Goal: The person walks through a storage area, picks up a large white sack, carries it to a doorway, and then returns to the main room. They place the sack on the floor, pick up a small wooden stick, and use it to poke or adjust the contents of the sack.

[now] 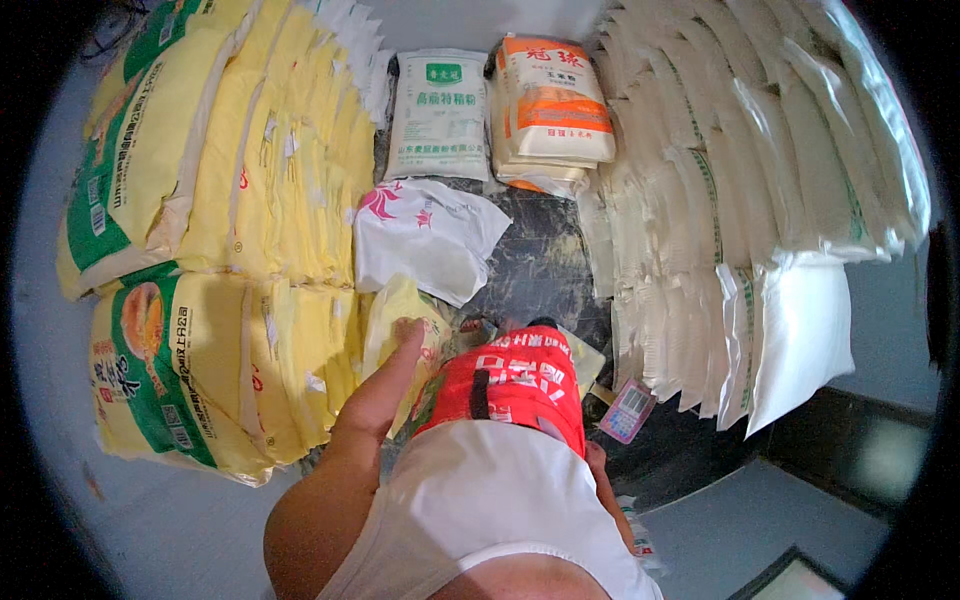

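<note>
My left hand (408,331) is closed at a crumpled yellow sack (385,312), low beside the left stack; the fingers are hard to make out. Part of my right hand (596,458) shows at the right edge of my red apron (515,385). Its fingers are hidden, so I cannot see what it holds, if anything. A white sack with a pink print (425,240) lies just beyond my left hand. Close to my right hand is a small pink-edged calculator-like thing with a keypad (628,412). A pale yellow piece (585,362) sticks out from behind the apron.
Tall stacks of yellow-and-green sacks (215,180) stand on the left, and white sacks (750,190) on the right. Against the back are an upright white sack with green print (438,115) and a pile of orange-and-white sacks (553,110). The dark floor covering (540,255) has powder on it.
</note>
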### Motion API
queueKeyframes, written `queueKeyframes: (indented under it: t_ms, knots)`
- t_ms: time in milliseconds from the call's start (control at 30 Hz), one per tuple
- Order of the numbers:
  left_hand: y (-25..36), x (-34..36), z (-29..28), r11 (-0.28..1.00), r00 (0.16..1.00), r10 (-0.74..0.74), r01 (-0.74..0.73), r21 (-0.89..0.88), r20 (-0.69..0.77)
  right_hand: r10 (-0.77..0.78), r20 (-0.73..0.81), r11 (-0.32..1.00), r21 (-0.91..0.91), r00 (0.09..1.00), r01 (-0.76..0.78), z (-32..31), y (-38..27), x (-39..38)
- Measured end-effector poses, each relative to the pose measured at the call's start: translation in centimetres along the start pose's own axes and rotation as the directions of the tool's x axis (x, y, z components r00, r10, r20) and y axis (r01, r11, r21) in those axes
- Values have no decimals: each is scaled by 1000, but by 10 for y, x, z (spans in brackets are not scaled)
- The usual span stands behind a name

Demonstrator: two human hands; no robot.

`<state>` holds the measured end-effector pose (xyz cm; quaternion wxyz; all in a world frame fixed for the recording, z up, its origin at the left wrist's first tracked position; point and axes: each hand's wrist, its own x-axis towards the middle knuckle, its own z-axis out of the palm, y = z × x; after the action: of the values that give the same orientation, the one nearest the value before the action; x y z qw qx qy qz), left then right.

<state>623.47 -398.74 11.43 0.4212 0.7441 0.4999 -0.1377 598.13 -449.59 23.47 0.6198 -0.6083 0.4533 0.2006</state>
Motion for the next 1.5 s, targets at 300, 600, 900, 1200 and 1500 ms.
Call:
queueKeyframes:
  t_ms: [300,600,900,1200,1500]
  knots:
    - [28,-5,-2,808,881,-461,465,-363,104,229,409,908,237,883,-345,-52,-164,227]
    - [93,-30,33,429,749,-654,485,-762,109,104,473,978,-207,875,-4,74,-460,425]
    - [205,12,86,-190,831,-336,402,-896,444,-25,516,908,-346,856,235,191,-574,478]
    - [336,92,83,334,874,-483,238,-912,51,-38,497,854,-434,867,286,256,-601,444]
    - [369,282,118,562,951,-309,180,-807,-3,31,453,840,-494,891,222,365,-607,467]
